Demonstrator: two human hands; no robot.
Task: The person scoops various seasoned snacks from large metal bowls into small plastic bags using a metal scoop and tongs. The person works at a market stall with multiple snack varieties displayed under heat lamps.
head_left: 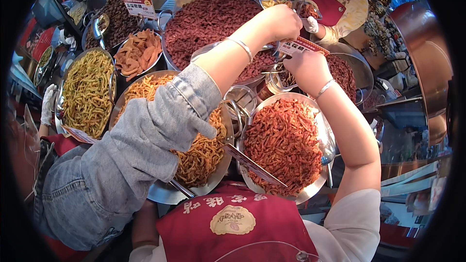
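My right hand [309, 69], with a bracelet at the wrist, is at the lower edge of a price sign [302, 46], its fingers curled down over an open clear jar [282, 80]. What its fingertips grip is hidden. My left hand is out of view; only part of that arm shows low down, beneath a co-worker's denim sleeve. The co-worker's bare hand [285, 22] is closed just above the sign, its grip hidden. Below my right hand, a metal pan holds reddish fried strips [284, 142], with a metal scoop [325, 142] at its right side.
Pans of orange strips [200, 160], green-yellow strips [89, 91] and dark red pieces [214, 22] stand around. Another sign [255, 165] leans across the near pans. The co-worker's denim arm [142, 142] crosses from the left. A gloved hand [311, 24] is beyond the sign, near a metal scoop.
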